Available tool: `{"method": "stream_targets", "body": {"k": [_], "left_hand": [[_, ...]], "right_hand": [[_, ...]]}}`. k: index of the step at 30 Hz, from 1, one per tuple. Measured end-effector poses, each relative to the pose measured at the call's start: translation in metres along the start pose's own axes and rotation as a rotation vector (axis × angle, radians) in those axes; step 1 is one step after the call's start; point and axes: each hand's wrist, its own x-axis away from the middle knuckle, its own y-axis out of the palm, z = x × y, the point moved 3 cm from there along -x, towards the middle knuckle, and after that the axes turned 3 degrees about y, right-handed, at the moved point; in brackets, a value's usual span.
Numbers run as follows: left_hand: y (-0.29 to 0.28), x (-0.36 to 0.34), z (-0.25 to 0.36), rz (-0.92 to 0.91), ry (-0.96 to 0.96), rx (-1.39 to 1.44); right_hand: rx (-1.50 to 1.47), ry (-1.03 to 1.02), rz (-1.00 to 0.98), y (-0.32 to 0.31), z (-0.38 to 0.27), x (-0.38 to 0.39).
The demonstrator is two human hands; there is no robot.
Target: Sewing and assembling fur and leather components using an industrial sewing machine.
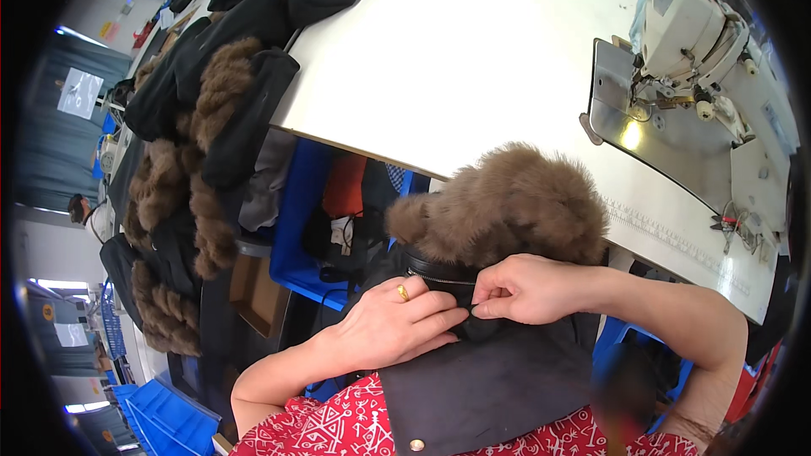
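Observation:
A black garment piece [490, 380] with a brown fur trim [507, 207] lies over my lap, below the table's edge. A zipper [439, 277] runs along the seam under the fur. My left hand [397, 321], a gold ring on one finger, presses flat on the black fabric beside the zipper. My right hand [524, 287] pinches the fabric at the zipper's end, fingertips meeting the left hand's fingers. A metal snap [416, 445] shows near the garment's lower edge.
A white work table [473, 59] spreads ahead, with a white sewing machine [693, 25] on a metal plate [667, 131] at the right. A pile of black fur-trimmed garments [203, 118] hangs off the table's left end. Blue bins [304, 228] stand underneath.

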Motion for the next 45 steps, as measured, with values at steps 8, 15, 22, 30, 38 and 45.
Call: {"method": "stream_targets", "body": {"k": [8,15,22,30,38,45], "left_hand": [[0.005,0.000,0.007,-0.172,0.104,-0.076],[-0.013,-0.015,0.002,-0.180,0.104,0.031],[-0.035,-0.039,0.002,-0.436,0.205,0.099],[0.003,-0.008,-0.009,-0.155,0.133,0.194],[0.008,-0.017,-0.001,-0.131,0.011,0.308],[0.000,-0.014,-0.002,-0.059,0.069,0.252]], "right_hand": [[0.722,-0.062,0.044,0.022,-0.023,0.005],[0.151,-0.256,0.256,0.024,0.007,0.013],[-0.373,-0.165,0.072,0.021,0.016,0.048],[-0.296,-0.309,0.131,0.024,0.025,0.046],[0.433,-0.058,-0.085,0.005,-0.017,0.031],[-0.589,0.072,0.014,0.021,0.013,0.031]]}}
